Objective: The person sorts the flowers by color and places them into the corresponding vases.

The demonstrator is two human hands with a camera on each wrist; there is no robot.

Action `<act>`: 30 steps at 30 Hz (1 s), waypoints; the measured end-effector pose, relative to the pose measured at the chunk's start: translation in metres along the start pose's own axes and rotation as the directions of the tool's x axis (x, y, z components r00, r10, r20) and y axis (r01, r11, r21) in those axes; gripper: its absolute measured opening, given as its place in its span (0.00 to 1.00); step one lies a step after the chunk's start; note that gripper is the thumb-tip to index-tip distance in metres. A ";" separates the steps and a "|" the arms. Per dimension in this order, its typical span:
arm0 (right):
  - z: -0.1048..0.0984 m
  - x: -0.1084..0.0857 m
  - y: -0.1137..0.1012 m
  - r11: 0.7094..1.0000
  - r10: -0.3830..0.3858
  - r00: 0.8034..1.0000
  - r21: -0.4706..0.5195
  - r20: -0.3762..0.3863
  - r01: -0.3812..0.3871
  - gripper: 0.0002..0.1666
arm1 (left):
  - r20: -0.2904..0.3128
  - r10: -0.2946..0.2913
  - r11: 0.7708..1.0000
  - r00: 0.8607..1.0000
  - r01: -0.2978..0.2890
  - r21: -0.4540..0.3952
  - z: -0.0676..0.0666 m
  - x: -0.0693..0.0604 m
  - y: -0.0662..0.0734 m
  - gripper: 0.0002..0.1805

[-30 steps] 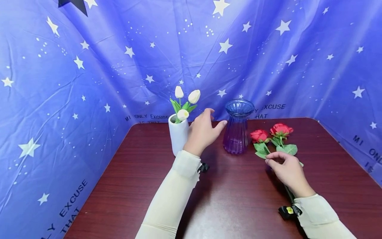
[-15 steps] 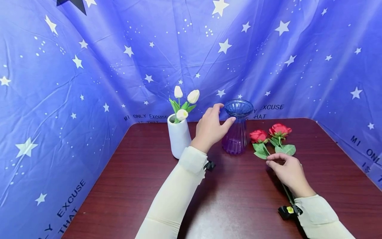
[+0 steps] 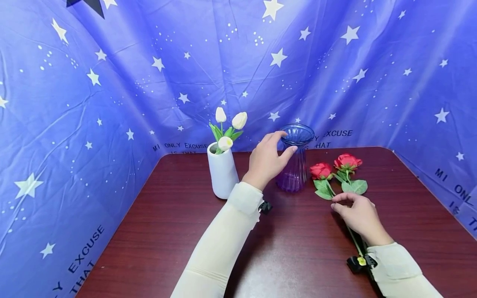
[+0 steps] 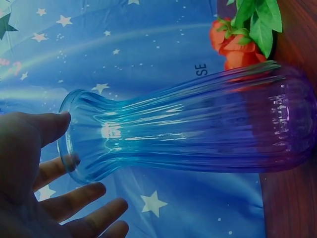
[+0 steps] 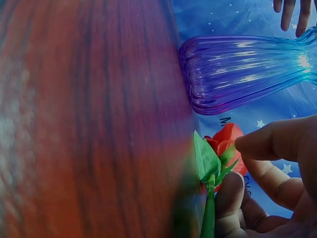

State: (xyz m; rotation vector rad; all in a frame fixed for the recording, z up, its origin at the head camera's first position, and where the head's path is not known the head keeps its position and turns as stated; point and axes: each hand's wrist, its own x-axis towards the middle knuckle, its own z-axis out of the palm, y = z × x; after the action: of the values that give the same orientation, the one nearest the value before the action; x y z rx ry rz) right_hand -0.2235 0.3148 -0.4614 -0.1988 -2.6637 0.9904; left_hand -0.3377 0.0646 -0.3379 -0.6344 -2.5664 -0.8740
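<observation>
The left hand (image 3: 265,160) is outstretched, thumb (image 3: 287,154) apart from its fingers (image 3: 275,136), wrist (image 3: 251,182) behind them. The right hand (image 3: 360,216) curves, index finger (image 3: 345,195) beside its thumb; whether their tips meet is unclear.

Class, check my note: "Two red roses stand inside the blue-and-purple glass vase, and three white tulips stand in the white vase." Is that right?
Not quite: the two red roses are outside the glass vase, over to its right, as the head view shows. The three white tulips do stand in the white vase.
</observation>
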 end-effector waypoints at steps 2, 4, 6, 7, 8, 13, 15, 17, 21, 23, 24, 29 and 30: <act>0.000 0.000 0.001 1.000 0.002 1.000 0.000 0.013 -0.002 0.11 | -0.010 0.008 1.000 1.000 -0.008 0.004 0.002 0.001 0.000 0.25; -0.001 0.000 0.002 1.000 0.007 1.000 -0.003 0.027 -0.007 0.12 | -0.023 0.015 1.000 1.000 -0.014 0.011 0.004 0.002 -0.001 0.23; -0.001 0.000 0.003 1.000 0.015 0.999 -0.003 0.051 -0.015 0.13 | -0.040 0.018 1.000 0.999 -0.017 0.021 0.006 0.003 -0.001 0.22; -0.001 0.001 0.004 1.000 0.016 0.998 -0.008 0.061 -0.015 0.13 | -0.048 0.018 0.999 0.999 -0.017 0.028 0.006 0.003 -0.001 0.21; -0.001 0.001 0.005 1.000 0.017 0.997 -0.011 0.070 -0.017 0.14 | -0.056 0.022 0.999 0.998 -0.020 0.036 0.007 0.003 -0.002 0.21; -0.002 0.001 0.007 1.000 0.027 0.994 -0.008 0.104 -0.026 0.15 | -0.079 0.037 0.994 0.996 -0.029 0.106 0.007 0.003 -0.001 0.21; -0.002 0.000 0.007 1.000 0.025 0.994 -0.012 0.107 -0.024 0.15 | -0.085 0.050 0.990 0.995 -0.038 0.139 0.006 0.003 -0.001 0.22; -0.002 0.001 0.008 1.000 0.016 0.994 -0.023 0.107 -0.014 0.15 | -0.087 0.060 0.985 0.994 -0.045 0.167 0.005 0.002 -0.002 0.23; -0.003 0.002 0.012 0.997 -0.022 0.996 -0.067 0.089 0.028 0.14 | -0.092 0.080 0.979 0.993 -0.061 0.194 0.001 -0.001 -0.002 0.23; -0.003 0.002 0.013 0.996 -0.029 0.996 -0.078 0.088 0.036 0.14 | -0.095 0.087 0.979 0.992 -0.068 0.194 -0.001 -0.004 -0.001 0.22; -0.004 0.002 0.013 0.996 -0.030 0.995 -0.082 0.091 0.038 0.15 | -0.097 0.091 0.979 0.991 -0.071 0.192 -0.001 -0.005 -0.002 0.22; -0.006 0.001 0.012 0.998 -0.004 0.992 -0.066 0.127 0.012 0.16 | -0.088 0.079 0.990 0.993 -0.068 0.122 -0.002 -0.010 -0.003 0.21; -0.007 0.001 0.011 0.998 0.000 0.991 -0.064 0.131 0.008 0.16 | -0.088 0.070 0.994 0.994 -0.062 0.091 -0.002 -0.010 -0.003 0.23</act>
State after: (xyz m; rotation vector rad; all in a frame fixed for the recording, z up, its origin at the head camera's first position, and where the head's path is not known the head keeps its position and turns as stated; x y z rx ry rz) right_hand -0.2217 0.3278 -0.4638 -0.1468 -2.8159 0.9469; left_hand -0.3305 0.0581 -0.3431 -0.6349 -2.4730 -0.7457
